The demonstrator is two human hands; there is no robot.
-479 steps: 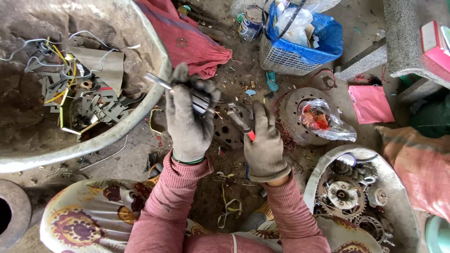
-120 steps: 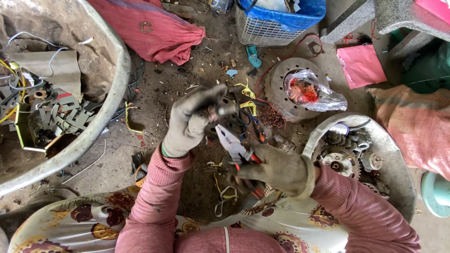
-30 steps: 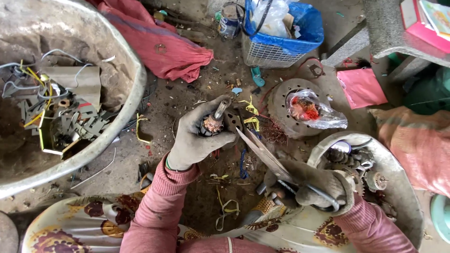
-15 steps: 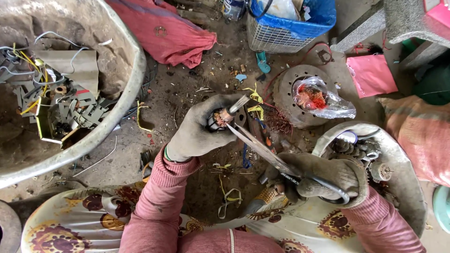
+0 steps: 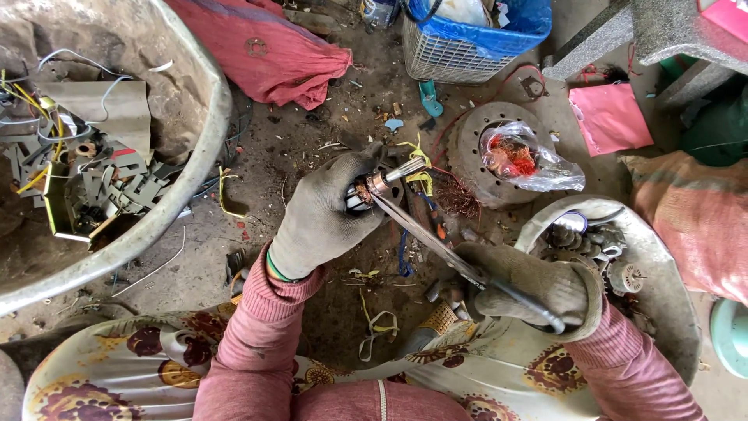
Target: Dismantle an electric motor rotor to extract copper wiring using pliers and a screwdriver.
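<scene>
Prying underway: left hand (image 5: 323, 214) grips a small motor rotor (image 5: 372, 189); right hand (image 5: 534, 284) clenches a long tool (image 5: 425, 234) levering into it; steadier bracing seems needed.

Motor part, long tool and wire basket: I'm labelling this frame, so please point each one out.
Motor part (image 5: 379, 185), head view, on its metal shaft end.
Long tool (image 5: 425, 235), head view, mid-blade.
Wire basket (image 5: 456, 58), head view, on its front mesh wall.

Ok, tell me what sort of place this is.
Probably an informal scrap-dismantling spot on a dirt floor: a big basin of stripped metal parts and wires, a motor casing, and the gloved left hand gripping a small rotor.
</scene>
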